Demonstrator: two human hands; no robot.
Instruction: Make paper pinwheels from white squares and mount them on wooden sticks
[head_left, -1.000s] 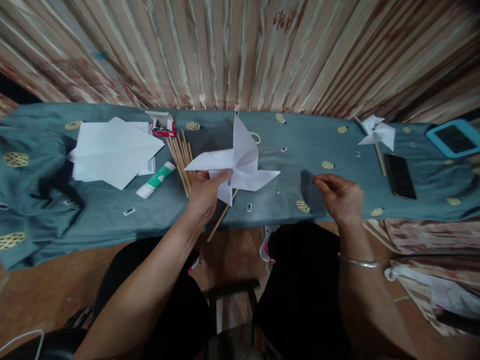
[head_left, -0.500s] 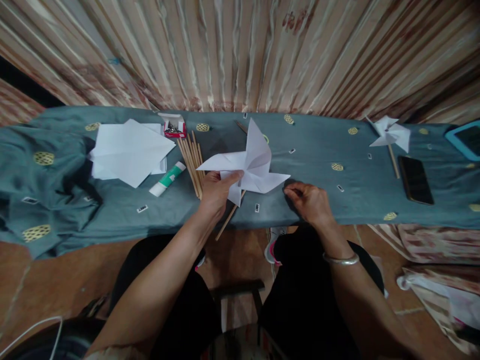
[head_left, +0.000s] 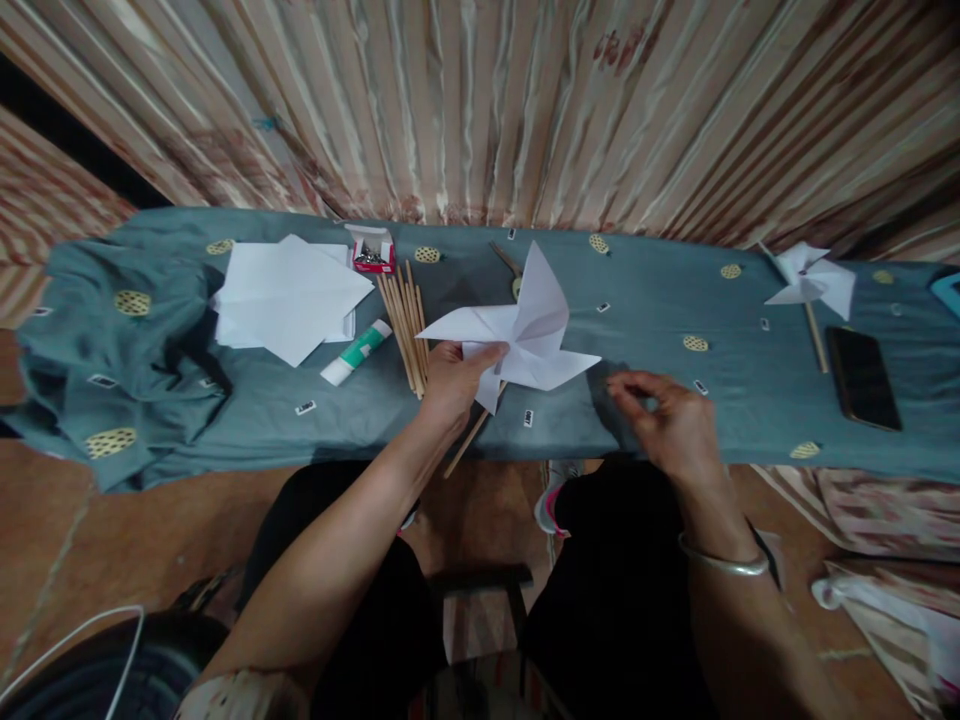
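My left hand [head_left: 454, 385] is closed on a white paper pinwheel [head_left: 541, 290], its thumb pressing near the middle of the folded blades. A thin wooden stick [head_left: 466, 442] slants out below the blades toward the table's front edge. To the right of the pinwheel, apart from it, my right hand [head_left: 675, 425] hovers over the cloth with thumb and fingertips pinched together. Whatever may be between those fingertips is too small to make out. Partly behind the pinwheel lies a pair of scissors [head_left: 510, 262].
On the green cloth [head_left: 645, 300] at left lie white paper sheets [head_left: 292, 290], a glue stick [head_left: 356, 352], several wooden sticks [head_left: 403, 320] and an open red box of small metal pins [head_left: 373, 252]. Another pinwheel [head_left: 814, 275] and a phone [head_left: 862, 378] lie at right. A curtain [head_left: 450, 110] hangs behind.
My right hand has drawn away to the right from the pinwheel, fingers still pinched. The left hand keeps its hold on the pinwheel. The view has shifted slightly.
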